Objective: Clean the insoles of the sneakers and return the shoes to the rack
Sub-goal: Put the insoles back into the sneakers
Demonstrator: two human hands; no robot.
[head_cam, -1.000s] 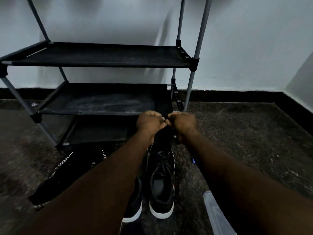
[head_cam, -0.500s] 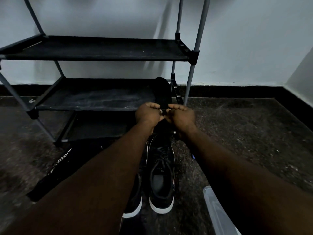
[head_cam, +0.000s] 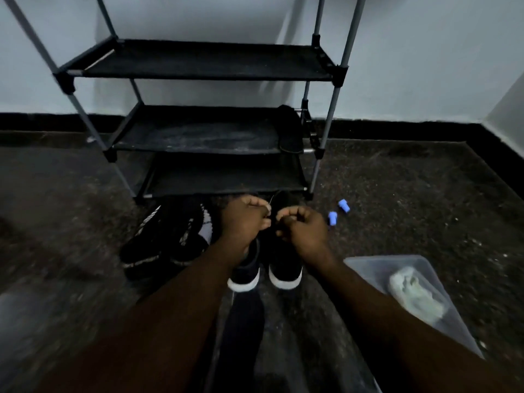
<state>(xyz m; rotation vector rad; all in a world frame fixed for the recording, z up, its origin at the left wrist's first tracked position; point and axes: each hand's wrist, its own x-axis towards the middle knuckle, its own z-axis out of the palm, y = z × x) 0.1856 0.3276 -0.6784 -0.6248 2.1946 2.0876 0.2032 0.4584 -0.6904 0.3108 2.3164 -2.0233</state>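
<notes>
A pair of black sneakers with white soles stands on the floor in front of the rack, the left sneaker beside the right sneaker. My left hand and my right hand hover close together over the right sneaker's opening. Their curled fingers pinch at its top, seemingly the laces or tongue. One dark insole lies on the right end of the rack's middle shelf. Another long dark insole-like piece lies on the floor between my arms.
A second pair of black shoes with white stripes lies left of the sneakers. Two small blue caps sit on the floor to the right. A clear plastic tub at lower right holds a pale cloth. The rack's top shelf is bare.
Both hands have let go of the insole on the middle shelf and drawn back down to the right sneaker. The view has pulled back and tilted down, showing the tub and blue caps.
</notes>
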